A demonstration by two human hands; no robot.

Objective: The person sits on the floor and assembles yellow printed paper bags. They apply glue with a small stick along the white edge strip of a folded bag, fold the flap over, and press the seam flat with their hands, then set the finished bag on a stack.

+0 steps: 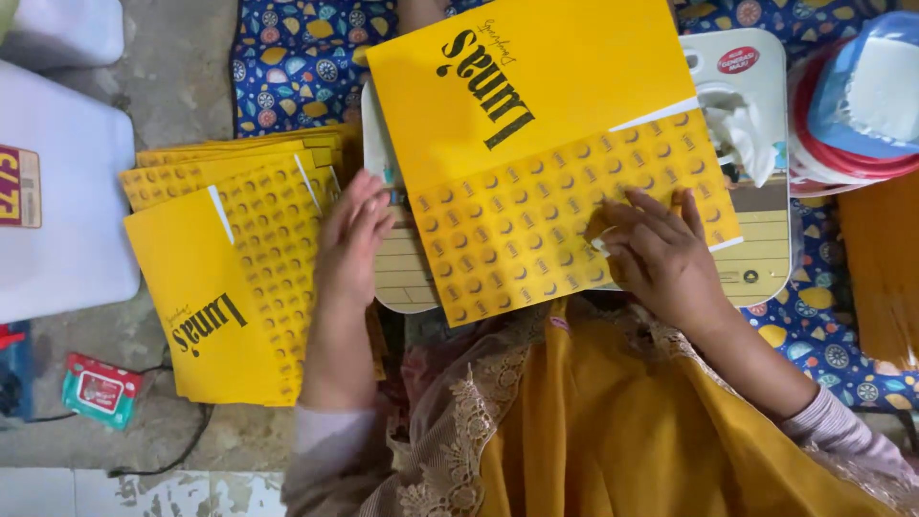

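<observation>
Two bare hands work over one yellow sheet [536, 144], a printed card blank with a plain upper part and a lower band of small round marks. It lies tilted across a pale lap board [756, 258], its top edge toward the far side of the board and its lower left corner hanging past the board's near edge.

My judgement: the sheet is light, thin card, stiff enough to stay flat where it overhangs yet ready to crease along its fold lines. Its surface looks smooth and a little slick, so it would slide on the board unless pressed. Best hold is at an edge or on the patterned flap, pinched flat; gripping mid-panel would dent it.

The right hand [661, 254] rests on the patterned band near the board's right side, its fingers [637, 206] bent and pressing down on a small raised fold there; whether they pinch it I cannot tell. The left hand [352, 239] lies flat with fingers loosely spread and holding nothing, at the board's left edge, touching the sheet's side and the stack [230, 287].

That stack of like sheets sits on the floor just left of the board, fanned and close enough to crowd the left hand. A white tissue [742, 120] lies at the board's far right corner, partly under the sheet's edge. Round lids [852, 105], red and blue, lie beyond the board's right edge. A white box [57, 201] and a small green packet [100, 388] stand well apart on the left.
</observation>
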